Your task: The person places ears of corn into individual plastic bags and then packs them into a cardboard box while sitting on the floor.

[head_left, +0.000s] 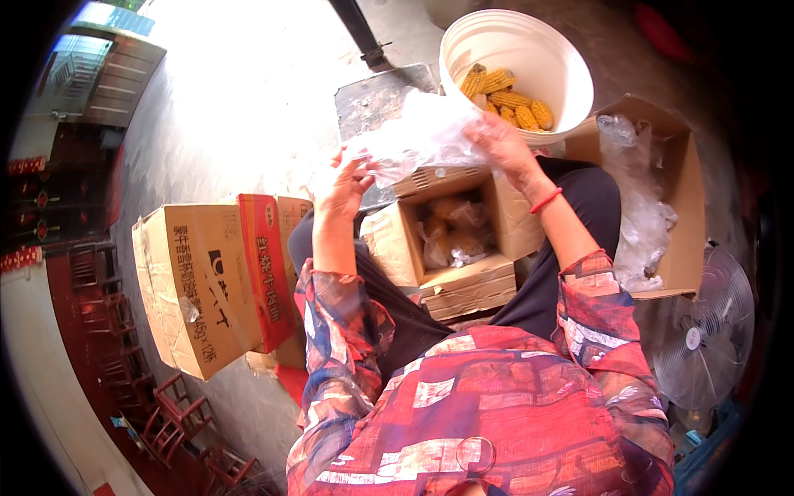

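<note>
A thin clear plastic bag (pixel 418 136) is stretched between my two hands, in front of my knees. My left hand (pixel 346 188) pinches its left end, fingers bent. On the other end my right hand (pixel 504 147) grips the plastic, close to the near rim of a white bucket (pixel 566 70). Several yellow corn cobs (pixel 511 101) lie inside that bucket. Below the bag, between my legs, stands an open cardboard box (pixel 467 289) with yellow pieces in clear plastic (pixel 456 227); their outlines are partly hidden in its shadow.
To the right, an open carton (pixel 682 207) holds crumpled clear bags (pixel 633 190). A fan (pixel 707 331) stands beside it. Closed cartons (pixel 211 289) are at my left. Beyond the bag lies a dark platform (pixel 364 103) with a black post. Wooden stools (pixel 175 413) line the far left.
</note>
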`<state>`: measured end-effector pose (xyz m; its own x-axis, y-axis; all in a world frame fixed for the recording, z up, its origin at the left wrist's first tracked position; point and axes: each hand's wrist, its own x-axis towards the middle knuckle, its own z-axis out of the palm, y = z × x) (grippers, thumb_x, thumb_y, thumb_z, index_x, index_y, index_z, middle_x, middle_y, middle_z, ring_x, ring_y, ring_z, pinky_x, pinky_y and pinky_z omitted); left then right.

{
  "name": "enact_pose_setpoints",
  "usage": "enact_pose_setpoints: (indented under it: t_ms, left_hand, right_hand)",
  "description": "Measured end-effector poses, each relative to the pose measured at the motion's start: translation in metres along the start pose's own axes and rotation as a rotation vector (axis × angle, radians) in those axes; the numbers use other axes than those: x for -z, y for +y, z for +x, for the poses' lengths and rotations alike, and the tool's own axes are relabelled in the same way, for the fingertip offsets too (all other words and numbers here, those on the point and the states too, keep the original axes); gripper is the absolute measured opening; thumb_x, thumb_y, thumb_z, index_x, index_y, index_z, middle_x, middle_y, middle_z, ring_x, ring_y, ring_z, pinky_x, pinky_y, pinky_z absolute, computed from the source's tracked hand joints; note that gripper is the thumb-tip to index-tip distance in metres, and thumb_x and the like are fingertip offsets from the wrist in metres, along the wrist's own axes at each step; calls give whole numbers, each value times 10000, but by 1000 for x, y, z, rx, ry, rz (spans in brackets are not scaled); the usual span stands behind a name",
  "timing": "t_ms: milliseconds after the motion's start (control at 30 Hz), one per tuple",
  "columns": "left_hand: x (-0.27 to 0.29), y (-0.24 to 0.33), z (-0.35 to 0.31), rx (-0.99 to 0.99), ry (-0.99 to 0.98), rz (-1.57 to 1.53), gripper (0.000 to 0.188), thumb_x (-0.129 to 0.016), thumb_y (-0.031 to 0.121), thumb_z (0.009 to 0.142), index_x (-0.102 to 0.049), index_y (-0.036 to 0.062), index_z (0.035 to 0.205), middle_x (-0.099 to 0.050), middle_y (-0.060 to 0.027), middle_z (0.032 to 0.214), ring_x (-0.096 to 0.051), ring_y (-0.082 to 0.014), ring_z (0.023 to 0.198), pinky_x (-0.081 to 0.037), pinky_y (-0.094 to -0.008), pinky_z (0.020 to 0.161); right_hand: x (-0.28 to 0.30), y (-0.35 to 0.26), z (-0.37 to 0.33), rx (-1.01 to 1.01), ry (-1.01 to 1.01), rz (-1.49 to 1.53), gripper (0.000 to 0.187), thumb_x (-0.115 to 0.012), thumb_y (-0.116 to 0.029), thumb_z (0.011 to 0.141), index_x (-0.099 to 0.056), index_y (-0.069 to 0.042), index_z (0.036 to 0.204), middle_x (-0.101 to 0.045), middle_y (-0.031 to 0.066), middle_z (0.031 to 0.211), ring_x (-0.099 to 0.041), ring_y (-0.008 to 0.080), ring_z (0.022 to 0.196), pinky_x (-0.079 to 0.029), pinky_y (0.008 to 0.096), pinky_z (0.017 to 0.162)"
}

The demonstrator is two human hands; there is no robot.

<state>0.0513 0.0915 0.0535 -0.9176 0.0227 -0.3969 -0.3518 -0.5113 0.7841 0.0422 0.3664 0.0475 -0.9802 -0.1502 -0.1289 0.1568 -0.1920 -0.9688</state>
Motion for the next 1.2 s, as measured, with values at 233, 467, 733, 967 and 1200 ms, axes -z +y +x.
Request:
enact_pose_setpoints:
  t_ms: [233,467,733,967,1200]
  left_hand:
    - [-11,21,-23,75,-447,232,289,-641,-34,761,-564,-34,1040,-644,-130,919,-642,-229,883,-511,-327,820]
    - [-22,26,-27,128,-538,78,271,-626,5,776,-565,-34,1038,-632,-82,863,-615,-182,742,-501,-286,751]
    - [-9,3,9,-225,60,453,149,-671,194,812,-657,69,732,-619,31,714,-513,-27,603,-375,-178,529]
    - [1,13,15,-391,254,171,182,-587,196,883,-637,34,816,-617,-18,797,-560,-86,737,-449,-235,645]
    - [-7,1,24,-473,319,376,196,-574,196,897,-651,36,813,-579,31,759,-476,-42,656,-360,-187,592]
  right_hand:
    - [6,19,2,-43,-30,-259,157,-618,-154,830,-604,-10,892,-577,-14,758,-486,63,722,-420,228,666]
    - [7,20,-1,54,33,-206,144,-596,-143,846,-609,-13,909,-579,-23,766,-470,45,705,-412,217,642]
    - [10,-10,-8,66,67,-384,230,-647,-163,800,-596,-34,983,-568,-5,766,-486,61,693,-424,218,658]
    - [53,-64,14,48,102,-307,159,-556,-115,865,-600,-10,976,-601,15,875,-530,66,799,-430,203,718]
    - [110,-29,122,-284,39,-504,282,-542,-246,848,-580,-55,1052,-582,10,1006,-513,101,850,-411,244,711]
